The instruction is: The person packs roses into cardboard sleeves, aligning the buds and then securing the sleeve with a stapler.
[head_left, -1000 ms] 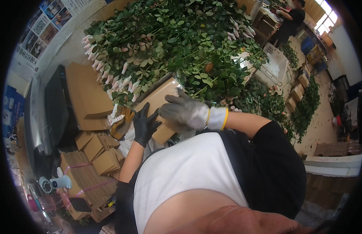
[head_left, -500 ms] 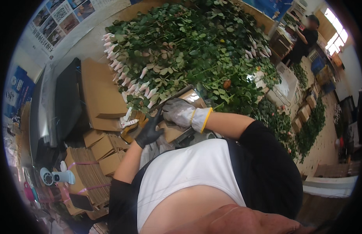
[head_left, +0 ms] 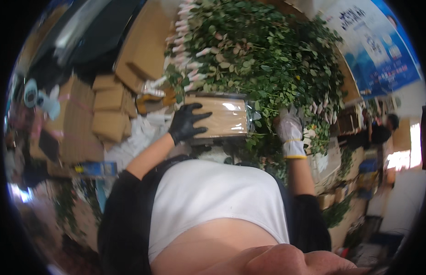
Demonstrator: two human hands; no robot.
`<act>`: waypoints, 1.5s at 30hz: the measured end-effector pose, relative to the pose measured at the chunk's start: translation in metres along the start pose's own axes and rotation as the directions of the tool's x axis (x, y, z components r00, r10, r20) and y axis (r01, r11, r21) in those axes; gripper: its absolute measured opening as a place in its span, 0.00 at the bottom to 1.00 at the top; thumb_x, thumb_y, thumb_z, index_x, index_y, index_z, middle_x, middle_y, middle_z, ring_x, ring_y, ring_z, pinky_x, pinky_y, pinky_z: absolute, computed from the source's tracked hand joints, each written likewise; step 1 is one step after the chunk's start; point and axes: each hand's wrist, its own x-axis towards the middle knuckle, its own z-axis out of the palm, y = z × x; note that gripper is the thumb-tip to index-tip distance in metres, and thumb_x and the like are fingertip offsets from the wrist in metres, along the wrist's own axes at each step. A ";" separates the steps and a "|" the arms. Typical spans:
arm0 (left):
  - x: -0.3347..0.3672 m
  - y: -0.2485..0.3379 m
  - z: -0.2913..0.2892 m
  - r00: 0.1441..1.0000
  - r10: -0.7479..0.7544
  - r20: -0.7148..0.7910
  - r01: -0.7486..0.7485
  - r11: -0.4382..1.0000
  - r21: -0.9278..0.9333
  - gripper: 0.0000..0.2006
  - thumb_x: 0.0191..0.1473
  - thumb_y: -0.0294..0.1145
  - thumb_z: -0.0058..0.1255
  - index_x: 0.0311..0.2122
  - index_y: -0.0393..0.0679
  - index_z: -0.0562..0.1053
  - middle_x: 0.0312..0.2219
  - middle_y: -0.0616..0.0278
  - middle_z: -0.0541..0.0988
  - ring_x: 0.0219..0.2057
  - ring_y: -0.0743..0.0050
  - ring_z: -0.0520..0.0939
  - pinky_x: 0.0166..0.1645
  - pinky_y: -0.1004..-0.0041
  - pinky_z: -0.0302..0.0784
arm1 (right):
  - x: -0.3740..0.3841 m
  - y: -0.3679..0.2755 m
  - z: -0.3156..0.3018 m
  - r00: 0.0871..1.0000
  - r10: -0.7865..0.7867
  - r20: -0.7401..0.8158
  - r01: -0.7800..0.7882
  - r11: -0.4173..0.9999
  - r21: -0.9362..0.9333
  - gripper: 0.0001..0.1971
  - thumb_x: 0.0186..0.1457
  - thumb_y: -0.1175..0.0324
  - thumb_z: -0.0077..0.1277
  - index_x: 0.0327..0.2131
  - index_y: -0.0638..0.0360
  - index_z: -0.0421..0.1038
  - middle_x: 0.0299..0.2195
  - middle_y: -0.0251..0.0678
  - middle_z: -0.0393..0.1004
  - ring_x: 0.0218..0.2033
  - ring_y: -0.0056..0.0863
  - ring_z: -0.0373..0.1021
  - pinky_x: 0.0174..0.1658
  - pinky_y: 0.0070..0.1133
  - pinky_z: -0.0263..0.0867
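Observation:
My left hand (head_left: 187, 123), in a black glove, lies on a piece of brown cardboard (head_left: 224, 107) with its fingers spread. Shiny clear film (head_left: 238, 126) covers part of the cardboard, and a dark edge frames it. My right hand (head_left: 290, 130), in a grey-white glove with a yellow cuff, is among the leaves right of the cardboard. Its fingertips are blurred and partly hidden by foliage. Beyond both hands spreads a large heap of leafy green flower stems (head_left: 263, 50). Pale wrapped flower heads (head_left: 180, 39) line its left side, with more (head_left: 323, 110) at its right.
Folded cardboard pieces (head_left: 109, 110) and a strapped cardboard stack (head_left: 77, 119) stand at the left, near a light-blue fan-like device (head_left: 47, 103). A yellow-and-white glove (head_left: 153, 96) lies beside the heap. A blue poster (head_left: 382, 50) hangs at the far right; another person (head_left: 380, 133) stands below it.
My right hand has left the place beside my left hand and moved right into the leaves. My left hand now lies spread on the cardboard. The whole view has turned.

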 end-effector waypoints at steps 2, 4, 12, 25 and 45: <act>0.002 0.000 0.003 1.000 -0.005 0.007 0.005 1.000 -0.020 0.27 0.42 0.45 0.65 0.52 0.63 0.78 0.51 0.51 0.74 0.54 0.49 0.71 0.59 0.54 0.67 | -0.022 -0.073 -0.063 0.924 -0.316 -0.216 0.316 0.948 -0.033 0.32 0.45 0.64 0.60 0.57 0.45 0.67 0.59 0.50 0.62 0.62 0.48 0.59 0.64 0.38 0.55; 0.001 -0.002 0.005 1.000 0.014 -0.028 -0.014 1.000 0.005 0.26 0.43 0.47 0.65 0.51 0.62 0.78 0.51 0.53 0.74 0.54 0.50 0.71 0.58 0.55 0.66 | -0.020 -0.117 -0.054 0.777 -0.615 -0.135 0.623 0.720 0.305 0.36 0.46 0.60 0.62 0.60 0.45 0.61 0.61 0.46 0.60 0.65 0.50 0.53 0.65 0.54 0.45; 0.001 -0.030 0.023 0.967 -0.161 -0.197 0.089 0.939 -0.331 0.10 0.54 0.31 0.57 0.40 0.42 0.80 0.37 0.55 0.81 0.39 0.54 0.79 0.48 0.63 0.74 | 0.007 -0.198 0.024 0.778 -0.626 0.043 0.571 0.735 0.367 0.48 0.41 0.44 0.64 0.65 0.39 0.54 0.63 0.41 0.59 0.65 0.49 0.52 0.66 0.54 0.37; -0.148 -0.034 0.041 0.531 -0.823 -0.199 0.835 0.469 0.287 0.38 0.40 0.50 0.68 0.52 0.36 0.68 0.44 0.43 0.72 0.47 0.41 0.73 0.49 0.53 0.72 | 0.023 -0.193 0.069 0.741 -0.597 -0.307 0.669 0.696 0.263 0.13 0.54 0.55 0.53 0.37 0.52 0.74 0.38 0.45 0.74 0.44 0.50 0.67 0.52 0.42 0.56; -0.082 -0.020 -0.069 0.653 -0.443 0.614 0.729 0.588 -0.351 0.50 0.36 0.24 0.57 0.68 0.41 0.49 0.60 0.45 0.64 0.61 0.53 0.66 0.64 0.65 0.61 | 0.018 -0.208 0.037 0.827 -0.524 -0.203 0.558 0.719 0.414 0.10 0.52 0.60 0.57 0.37 0.50 0.74 0.38 0.36 0.76 0.45 0.42 0.68 0.54 0.37 0.56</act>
